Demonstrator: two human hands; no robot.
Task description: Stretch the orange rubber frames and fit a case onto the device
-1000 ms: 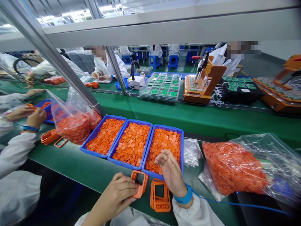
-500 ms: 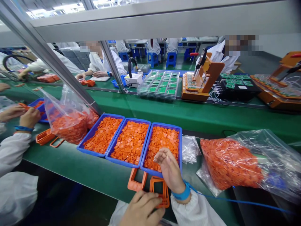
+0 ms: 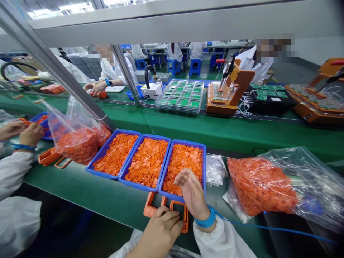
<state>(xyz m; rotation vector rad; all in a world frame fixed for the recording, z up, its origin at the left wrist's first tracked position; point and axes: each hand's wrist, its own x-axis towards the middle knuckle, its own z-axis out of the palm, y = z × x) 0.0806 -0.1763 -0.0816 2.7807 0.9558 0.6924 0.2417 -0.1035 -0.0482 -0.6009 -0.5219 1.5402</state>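
Below the blue trays, my left hand (image 3: 163, 229) has its fingers bent closely over the left side of an orange plastic frame (image 3: 185, 216). The frame looks like a small stack, partly covered by the fingers. Just left of it lies another orange frame (image 3: 148, 206), touching the front of the middle tray. My right hand (image 3: 191, 193) hovers over the near right corner of the right blue tray (image 3: 204, 168), palm turned left, fingers loosely curved with nothing visible in them. Small orange plastic pieces (image 3: 184, 161) fill that tray. A blue strap (image 3: 206, 219) circles the right wrist.
More orange pieces fill the middle tray (image 3: 170, 143) and left tray (image 3: 90, 170). A clear bag of orange parts (image 3: 260, 186) lies right, another bag (image 3: 76, 143) left. Beside that one, a co-worker's hands (image 3: 30, 134) hold an orange part. Orange fixtures (image 3: 223, 104) stand across the belt.
My left hand has moved slightly up and left onto the frames, which now sit more neatly aligned. My right hand keeps nearly the same pose. The view has shifted slightly.
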